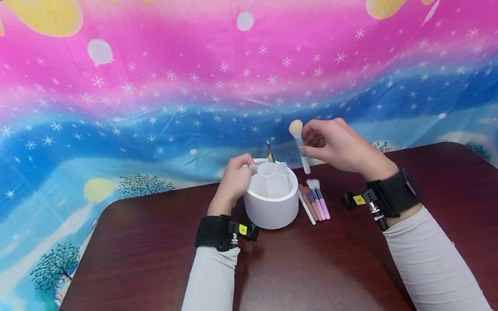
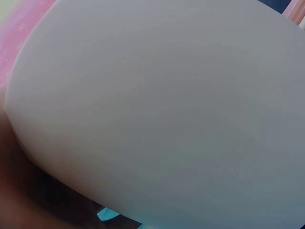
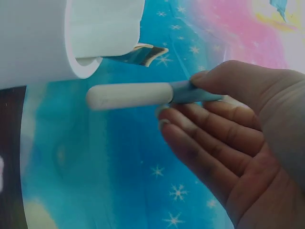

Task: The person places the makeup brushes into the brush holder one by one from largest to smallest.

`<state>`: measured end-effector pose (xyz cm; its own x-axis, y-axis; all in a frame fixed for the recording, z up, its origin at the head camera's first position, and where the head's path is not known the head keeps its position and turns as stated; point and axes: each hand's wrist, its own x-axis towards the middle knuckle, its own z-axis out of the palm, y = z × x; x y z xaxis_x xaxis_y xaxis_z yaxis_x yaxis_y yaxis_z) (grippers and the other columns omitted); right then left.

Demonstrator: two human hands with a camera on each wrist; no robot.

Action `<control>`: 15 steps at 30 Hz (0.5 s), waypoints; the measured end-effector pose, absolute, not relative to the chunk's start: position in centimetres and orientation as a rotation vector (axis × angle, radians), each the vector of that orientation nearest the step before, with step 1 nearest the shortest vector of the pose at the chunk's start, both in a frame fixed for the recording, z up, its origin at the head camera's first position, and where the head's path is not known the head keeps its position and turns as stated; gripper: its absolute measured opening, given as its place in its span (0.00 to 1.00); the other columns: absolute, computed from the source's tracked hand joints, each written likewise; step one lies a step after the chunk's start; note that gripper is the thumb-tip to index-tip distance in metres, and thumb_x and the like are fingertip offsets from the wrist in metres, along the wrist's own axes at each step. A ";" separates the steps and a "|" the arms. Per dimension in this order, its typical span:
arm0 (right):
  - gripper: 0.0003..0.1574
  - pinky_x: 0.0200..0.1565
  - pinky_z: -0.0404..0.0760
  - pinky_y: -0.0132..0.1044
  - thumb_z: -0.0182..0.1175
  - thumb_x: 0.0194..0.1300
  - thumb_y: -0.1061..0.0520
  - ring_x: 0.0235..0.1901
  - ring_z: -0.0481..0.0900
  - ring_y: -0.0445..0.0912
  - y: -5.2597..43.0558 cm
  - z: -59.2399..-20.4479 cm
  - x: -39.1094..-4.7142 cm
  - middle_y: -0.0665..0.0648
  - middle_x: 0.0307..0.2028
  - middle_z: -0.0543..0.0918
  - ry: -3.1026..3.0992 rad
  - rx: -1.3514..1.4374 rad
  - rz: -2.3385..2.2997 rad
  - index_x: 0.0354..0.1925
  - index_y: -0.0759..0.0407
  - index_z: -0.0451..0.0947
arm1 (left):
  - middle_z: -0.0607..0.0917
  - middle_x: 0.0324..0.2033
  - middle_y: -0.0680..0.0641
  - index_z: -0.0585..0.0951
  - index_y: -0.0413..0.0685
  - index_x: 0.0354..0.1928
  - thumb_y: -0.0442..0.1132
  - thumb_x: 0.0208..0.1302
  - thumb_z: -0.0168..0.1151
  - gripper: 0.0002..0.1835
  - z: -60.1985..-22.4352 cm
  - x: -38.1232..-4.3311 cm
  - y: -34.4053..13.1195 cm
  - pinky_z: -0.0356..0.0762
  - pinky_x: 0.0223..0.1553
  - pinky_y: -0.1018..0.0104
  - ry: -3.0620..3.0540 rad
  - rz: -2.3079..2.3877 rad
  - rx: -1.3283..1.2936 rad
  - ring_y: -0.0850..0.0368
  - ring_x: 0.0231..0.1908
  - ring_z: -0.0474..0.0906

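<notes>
A white round brush holder [image 1: 274,213] with inner dividers stands on the table, tilted at the rim opening. My left hand [image 1: 235,180] grips its left rim; in the left wrist view the holder's wall [image 2: 157,114] fills nearly everything. To the right, my right hand [image 1: 334,146] pinches a makeup brush [image 1: 296,129] between thumb and fingers, bristles up. Its white handle [image 3: 128,97] points down, beside the holder, in the air. A slim gold and dark item [image 1: 270,155] rises from the holder's back compartment.
Several makeup brushes [image 1: 319,204] with white, brown and pink handles lie side by side on the dark red table [image 1: 302,285], just right of the holder. A colourful printed cloth [image 1: 214,72] hangs behind the table's far edge.
</notes>
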<state>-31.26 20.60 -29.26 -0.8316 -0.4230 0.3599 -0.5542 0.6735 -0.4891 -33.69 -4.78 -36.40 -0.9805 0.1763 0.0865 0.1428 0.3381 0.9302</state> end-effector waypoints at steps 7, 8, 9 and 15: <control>0.12 0.46 0.84 0.45 0.69 0.66 0.60 0.40 0.86 0.48 20.2 -29.5 -31.3 0.56 0.37 0.87 -2.572 0.766 1.005 0.44 0.63 0.80 | 0.67 0.29 0.45 0.68 0.46 0.25 0.28 0.65 0.47 0.10 -36.4 -33.7 -4.7 0.66 0.41 0.55 2.544 1.766 0.303 0.46 0.34 0.68; 0.12 0.46 0.84 0.45 0.70 0.66 0.59 0.40 0.86 0.48 20.2 -29.5 -31.3 0.57 0.38 0.87 -2.561 0.758 1.015 0.45 0.63 0.79 | 0.68 0.29 0.45 0.68 0.46 0.25 0.29 0.66 0.47 0.10 -36.4 -33.7 -4.8 0.66 0.41 0.55 2.545 1.765 0.301 0.47 0.35 0.68; 0.13 0.47 0.84 0.45 0.69 0.66 0.59 0.40 0.86 0.49 20.1 -29.5 -31.3 0.57 0.38 0.87 -2.552 0.751 1.023 0.45 0.63 0.79 | 0.67 0.29 0.45 0.68 0.46 0.26 0.29 0.65 0.47 0.10 -36.4 -33.7 -4.8 0.66 0.41 0.55 2.545 1.764 0.300 0.46 0.35 0.68; 0.14 0.46 0.84 0.45 0.69 0.67 0.58 0.40 0.86 0.51 19.8 -29.9 -31.6 0.60 0.38 0.86 -2.498 0.739 1.026 0.45 0.65 0.78 | 0.66 0.28 0.45 0.69 0.46 0.26 0.28 0.65 0.46 0.10 -36.4 -33.7 -4.8 0.65 0.40 0.55 2.547 1.755 0.298 0.47 0.34 0.67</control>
<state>-31.57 19.81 -29.91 -0.8068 -0.3345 0.4869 -0.5802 0.6038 -0.5466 -33.70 -4.77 -36.44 -0.9810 0.1764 0.0802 0.1377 0.3437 0.9289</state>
